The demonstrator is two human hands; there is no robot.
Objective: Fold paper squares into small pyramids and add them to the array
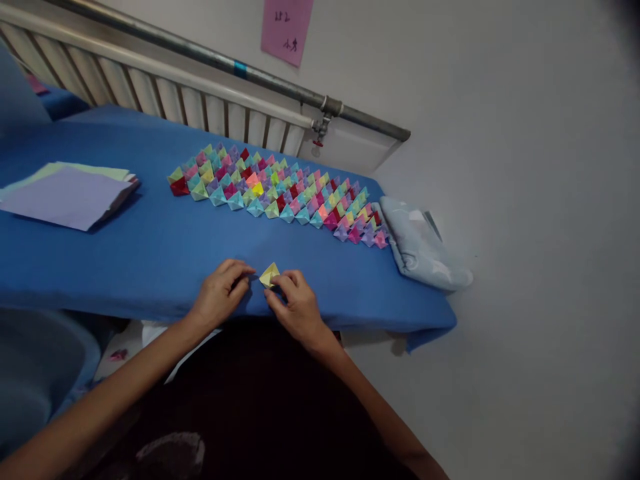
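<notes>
A small yellow folded paper piece [269,275] is near the front edge of the blue-covered table. My right hand [299,305] pinches it at its lower right side with thumb and index finger. Just left of the piece, apart from it, my left hand [223,290] has its fingers apart and holds nothing. Beyond both hands lie rows of folded paper pieces [287,190] in many colours, set close together. To the left is a stack of coloured paper sheets [67,193], a purple one on top.
The blue tablecloth [165,253] hangs over the front edge. At the table's right end, against the wall, lies a folded light blue cloth [425,247]. A radiator [185,100] and pipe run behind. A blue basin [40,367] is below at the left.
</notes>
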